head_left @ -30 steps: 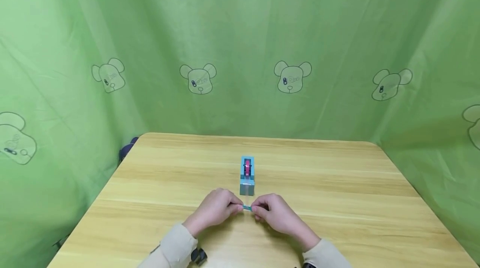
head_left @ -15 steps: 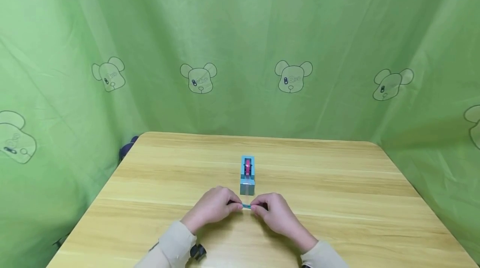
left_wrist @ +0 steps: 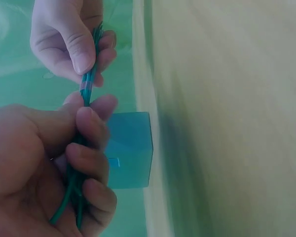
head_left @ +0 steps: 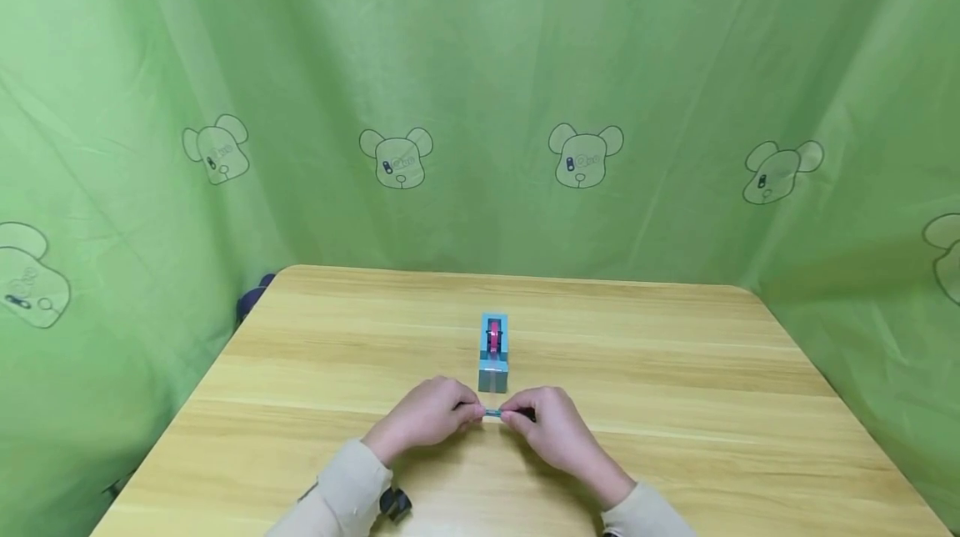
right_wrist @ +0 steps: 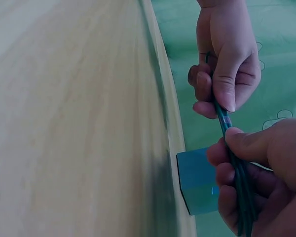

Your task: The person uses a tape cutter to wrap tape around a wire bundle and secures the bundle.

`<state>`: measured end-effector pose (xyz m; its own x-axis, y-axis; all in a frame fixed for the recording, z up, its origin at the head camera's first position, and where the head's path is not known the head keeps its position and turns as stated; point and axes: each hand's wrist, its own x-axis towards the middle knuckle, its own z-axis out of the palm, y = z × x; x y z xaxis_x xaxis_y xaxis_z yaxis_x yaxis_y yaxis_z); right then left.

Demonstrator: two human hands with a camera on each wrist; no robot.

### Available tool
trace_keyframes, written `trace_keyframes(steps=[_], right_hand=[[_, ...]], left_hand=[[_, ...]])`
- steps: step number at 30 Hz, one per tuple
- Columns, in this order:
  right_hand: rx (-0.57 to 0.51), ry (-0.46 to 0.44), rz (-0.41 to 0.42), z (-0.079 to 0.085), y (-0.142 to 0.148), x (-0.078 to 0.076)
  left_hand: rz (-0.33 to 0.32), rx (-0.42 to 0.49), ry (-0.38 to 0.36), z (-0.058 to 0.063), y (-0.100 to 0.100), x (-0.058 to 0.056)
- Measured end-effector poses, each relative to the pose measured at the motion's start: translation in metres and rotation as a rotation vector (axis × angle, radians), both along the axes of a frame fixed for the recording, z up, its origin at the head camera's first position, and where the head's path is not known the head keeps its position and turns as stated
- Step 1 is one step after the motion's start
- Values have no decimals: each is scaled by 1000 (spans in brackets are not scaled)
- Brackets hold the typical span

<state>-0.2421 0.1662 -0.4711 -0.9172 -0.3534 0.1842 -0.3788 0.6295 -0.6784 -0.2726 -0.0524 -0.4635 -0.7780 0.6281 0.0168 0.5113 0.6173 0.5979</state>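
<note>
Thumb and fingers of both hands pinch a bundle of thin green wire-like strands (head_left: 492, 413), just in front of a blue tape dispenser (head_left: 492, 378). The left hand (head_left: 427, 414) grips its left part and the right hand (head_left: 551, 429) its right part, with a short length showing between them. A clear tape strip (head_left: 492, 400) runs from the dispenser toward that bare length. In the left wrist view a shiny tape band (left_wrist: 86, 86) lies around the strands between the fingertips. Strand ends stick out past both hands; the palms hide the rest.
The dispenser holds a pink-cored tape roll (head_left: 493, 335). A wooden table (head_left: 675, 387) stretches around the hands, with green curtains (head_left: 480, 62) behind and at both sides. A black object (head_left: 395, 504) sits beside the left sleeve.
Both hands stay close together in front of the dispenser, still pinching the bundle. The bundle has shifted very slightly away from the person and to the left, and lies more level.
</note>
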Motion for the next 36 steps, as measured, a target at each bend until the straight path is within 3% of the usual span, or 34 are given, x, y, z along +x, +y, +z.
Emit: trace_keyframes(steps=[6, 13, 17, 26, 36], right_hand=[[29, -40, 75, 2, 1, -2], [7, -175, 125, 4, 4, -5], [-1, -209, 139, 6, 4, -5], [13, -131, 95, 5, 1, -8], [16, -57, 46, 0, -1, -8]], left_hand=[[-4, 13, 26, 0, -1, -1], [7, 33, 40, -2, -1, -3], [11, 39, 50, -3, -2, -3], [38, 65, 23, -4, -3, -4], [44, 32, 6, -3, -3, -5]])
